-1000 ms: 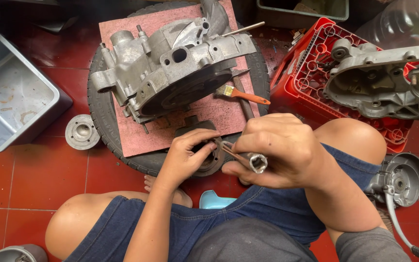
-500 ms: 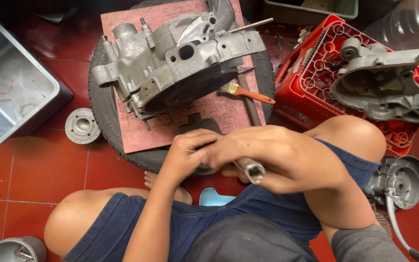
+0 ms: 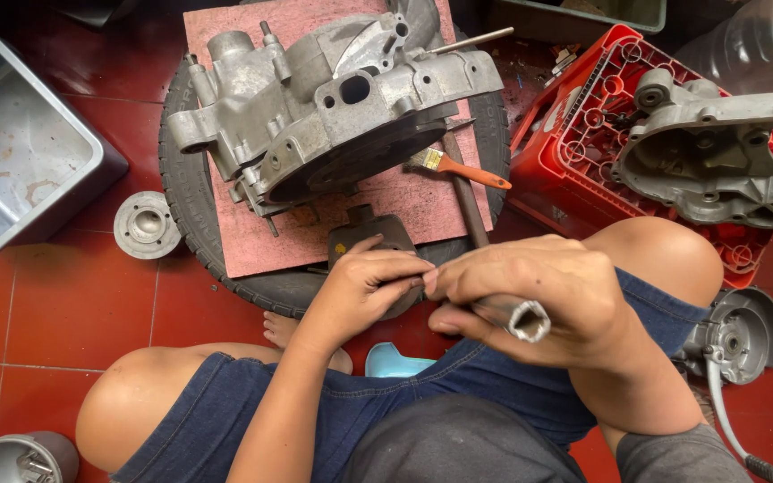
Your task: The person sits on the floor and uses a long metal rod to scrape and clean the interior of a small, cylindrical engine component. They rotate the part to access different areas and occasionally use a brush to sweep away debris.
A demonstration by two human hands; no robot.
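The stiff, weighty hollow grey metal tube (image 3: 522,315) is gripped mid-shaft by the right hand (image 3: 539,291), while the left hand (image 3: 370,284) is pinched on its hidden far end.

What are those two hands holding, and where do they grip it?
The right hand wraps around a metal tube near its open end. The left hand pinches something small at its fingertips, too hidden to identify.

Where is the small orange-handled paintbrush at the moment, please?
In the head view, the paintbrush lies on the pink board, beside the grey engine casing, just beyond the right hand.
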